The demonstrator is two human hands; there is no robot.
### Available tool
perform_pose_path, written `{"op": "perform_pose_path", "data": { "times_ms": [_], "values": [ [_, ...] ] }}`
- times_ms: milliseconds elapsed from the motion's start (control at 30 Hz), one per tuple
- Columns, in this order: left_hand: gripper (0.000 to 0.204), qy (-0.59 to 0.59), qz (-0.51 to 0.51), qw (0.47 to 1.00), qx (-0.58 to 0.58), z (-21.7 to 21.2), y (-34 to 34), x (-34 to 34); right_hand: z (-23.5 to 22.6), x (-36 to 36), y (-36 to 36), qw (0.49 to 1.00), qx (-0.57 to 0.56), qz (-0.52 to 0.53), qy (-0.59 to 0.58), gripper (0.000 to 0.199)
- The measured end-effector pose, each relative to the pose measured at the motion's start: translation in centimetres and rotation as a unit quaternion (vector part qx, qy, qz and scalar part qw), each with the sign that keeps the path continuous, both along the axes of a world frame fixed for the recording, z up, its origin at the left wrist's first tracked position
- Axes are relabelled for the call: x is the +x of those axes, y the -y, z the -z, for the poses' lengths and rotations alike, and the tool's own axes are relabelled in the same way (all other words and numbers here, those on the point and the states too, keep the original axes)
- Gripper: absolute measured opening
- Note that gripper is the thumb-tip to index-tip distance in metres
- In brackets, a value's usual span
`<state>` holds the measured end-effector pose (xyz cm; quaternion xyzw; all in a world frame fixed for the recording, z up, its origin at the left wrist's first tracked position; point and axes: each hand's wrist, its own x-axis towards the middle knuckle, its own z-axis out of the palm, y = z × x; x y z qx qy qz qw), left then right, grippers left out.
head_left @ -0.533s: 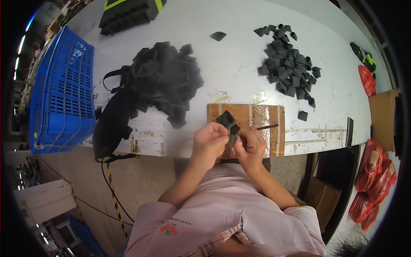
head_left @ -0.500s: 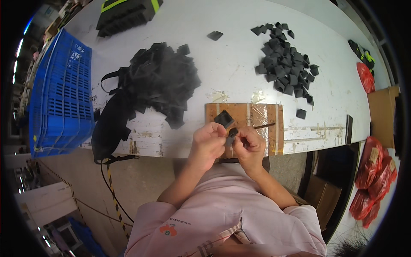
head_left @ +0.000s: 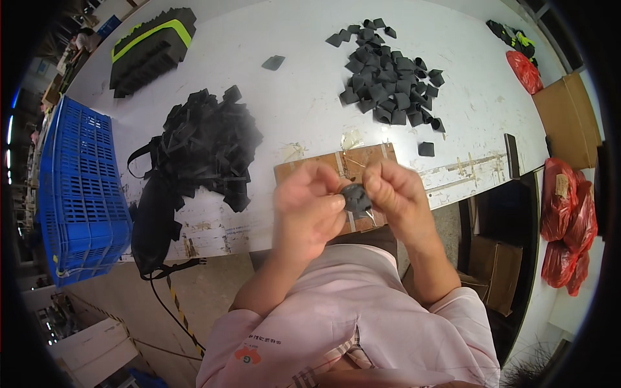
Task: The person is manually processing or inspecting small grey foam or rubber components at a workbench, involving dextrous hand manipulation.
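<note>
Head view: the left hand (head_left: 307, 210) and the right hand (head_left: 396, 191) meet over the table edge, and both are closed on one small black piece (head_left: 356, 196) held between their fingertips (a thin pointed tip shows just under it). The piece is above the brown board (head_left: 317, 169). A heap of black strips (head_left: 207, 145) lies left of the board, a pile of folded pieces (head_left: 388, 81) far right, a blue crate (head_left: 81, 194) at the table's left end.

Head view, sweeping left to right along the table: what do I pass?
Blue crate → tangled black pile → left hand → small black piece held by both hands → right hand → red bags.
</note>
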<state>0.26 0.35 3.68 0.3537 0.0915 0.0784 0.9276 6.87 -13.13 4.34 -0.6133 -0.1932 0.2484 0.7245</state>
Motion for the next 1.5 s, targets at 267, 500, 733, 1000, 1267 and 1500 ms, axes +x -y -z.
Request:
{"op": "perform_pose_path", "data": {
  "times_ms": [267,500,733,1000,1267,1500],
  "values": [
    [0.024,-0.03,0.067,0.991,-0.109,3.2,-0.4,0.2,3.8,1.8,-0.3,0.98,0.044,-0.131,-0.146,0.026],
    [0.031,0.115,-0.127,0.824,0.539,1.4,-0.4,1.6,3.1,1.5,0.1,0.982,-0.062,0.075,0.163,0.027],
    [0.014,0.131,-0.149,0.908,0.369,1.8,0.0,1.3,2.0,0.3,-0.1,0.955,-0.005,0.071,0.288,0.03],
    [0.015,0.147,-0.072,0.975,0.15,3.4,-0.9,0.5,1.5,0.1,-0.4,0.948,-0.041,0.1,0.299,0.014],
    [0.011,0.099,-0.077,0.895,0.427,1.7,-1.5,0.8,1.8,0.1,-0.4,0.926,-0.072,0.124,0.348,0.012],
    [0.007,0.127,-0.094,0.893,0.422,2.4,-1.6,0.8,1.2,0.7,-0.3,0.894,-0.103,0.085,0.428,0.012]
  ]
}}
